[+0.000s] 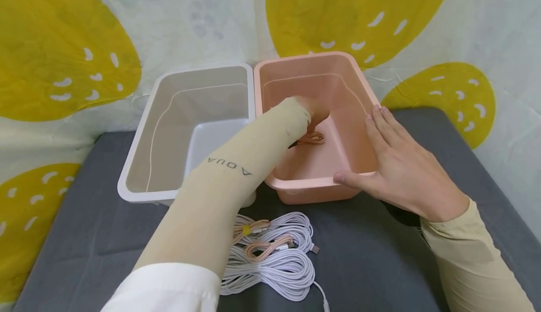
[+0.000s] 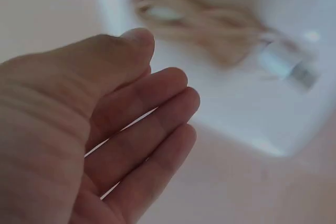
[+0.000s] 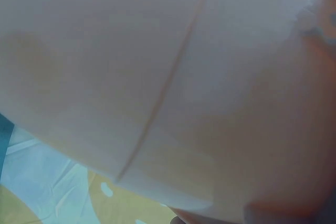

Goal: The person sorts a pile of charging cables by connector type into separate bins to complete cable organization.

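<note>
Left hand [image 1: 310,110] inside pink bin [image 1: 296,65], fingers straight and released, just above coiled pink cable [image 1: 311,138] on bin floor, right hand [image 1: 397,166] flat against bin's 3 o'clock rim, white cable bundles [image 1: 279,255] at 6 o'clock on grey table [image 1: 84,237], white bin [image 1: 139,161] at 9 o'clock.

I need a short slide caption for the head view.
Left hand above pink cable in pink bin; right hand steadies it.

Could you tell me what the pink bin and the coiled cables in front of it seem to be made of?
The pink bin looks like moulded plastic with a smooth, slightly glossy finish and rounded rim. The white cables seem rubber- or plastic-sheathed with a matte look; the pink cable among them may be braided, though that is hard to confirm.
</note>
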